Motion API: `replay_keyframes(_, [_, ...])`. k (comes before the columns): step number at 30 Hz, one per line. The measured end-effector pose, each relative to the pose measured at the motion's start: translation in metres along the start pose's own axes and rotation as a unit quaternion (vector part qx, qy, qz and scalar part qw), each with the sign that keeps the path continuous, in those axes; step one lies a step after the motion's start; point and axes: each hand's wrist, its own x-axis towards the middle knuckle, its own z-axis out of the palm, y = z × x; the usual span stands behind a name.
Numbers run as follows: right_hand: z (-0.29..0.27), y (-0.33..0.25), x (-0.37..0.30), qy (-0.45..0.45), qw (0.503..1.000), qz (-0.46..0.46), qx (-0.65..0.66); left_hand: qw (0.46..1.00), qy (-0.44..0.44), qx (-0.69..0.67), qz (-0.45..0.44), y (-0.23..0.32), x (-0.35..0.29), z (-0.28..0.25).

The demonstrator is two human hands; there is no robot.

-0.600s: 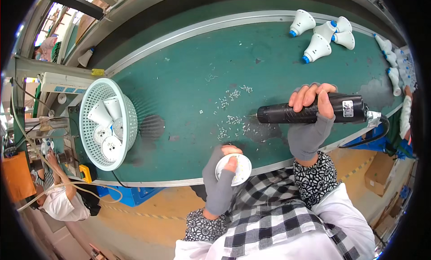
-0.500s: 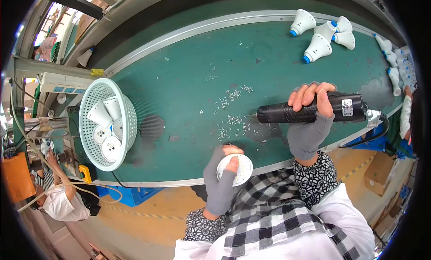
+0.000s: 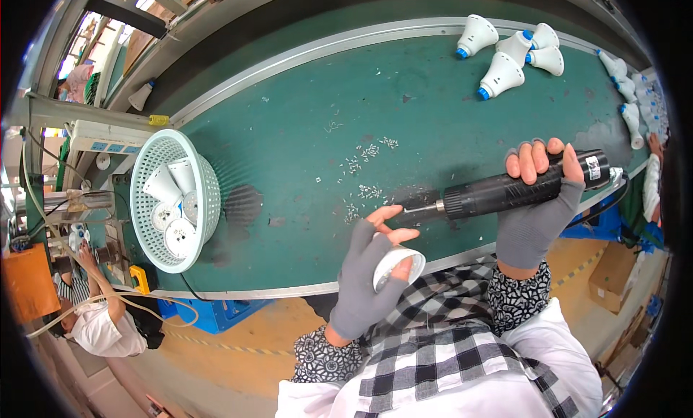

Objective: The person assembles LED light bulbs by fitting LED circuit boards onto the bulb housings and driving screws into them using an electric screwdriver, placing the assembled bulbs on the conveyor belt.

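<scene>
My left hand (image 3: 367,282), in a grey fingerless glove, is closed around a white bulb housing (image 3: 387,266) just off the near table edge. Its round end is tilted to the right, with my thumb over it. The index finger of that hand reaches out to the tip of a black electric screwdriver (image 3: 480,196). My right hand (image 3: 538,209) is wrapped around the screwdriver's body, which points left with its bit over the table. Small screws (image 3: 370,193) lie scattered just beyond the left fingertips. Whether a screw sits on the bit is too small to tell.
A pale green basket (image 3: 214,212) holding several white bulb housings (image 3: 180,237) stands at the left of the green table (image 3: 289,144). More white housings with blue ends (image 3: 502,75) lie at the far right. A cord trails from the screwdriver. Another person (image 3: 108,324) works at the left.
The screwdriver has moved right, toward me and tilted slightly. My left hand has turned the bulb housing on its side and stretched its index finger to the bit.
</scene>
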Motion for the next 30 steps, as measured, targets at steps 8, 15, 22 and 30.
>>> replay_keyframes(8, [-0.006,-0.019,0.000,0.042,0.997,0.048,0.053,0.990,-0.014,0.106,0.095,0.003,-0.003,0.016])
replay_keyframes(15, [-0.010,-0.020,0.000,0.046,0.996,0.058,0.040,0.979,0.004,0.156,0.131,0.008,-0.002,0.018])
replay_keyframes(22, [-0.008,-0.022,-0.003,0.028,0.998,0.046,0.035,0.976,0.014,0.173,0.128,0.010,-0.003,0.018])
replay_keyframes(30, [-0.007,-0.022,-0.004,0.008,0.999,0.043,0.024,0.972,0.005,0.191,0.137,0.008,-0.003,0.018])
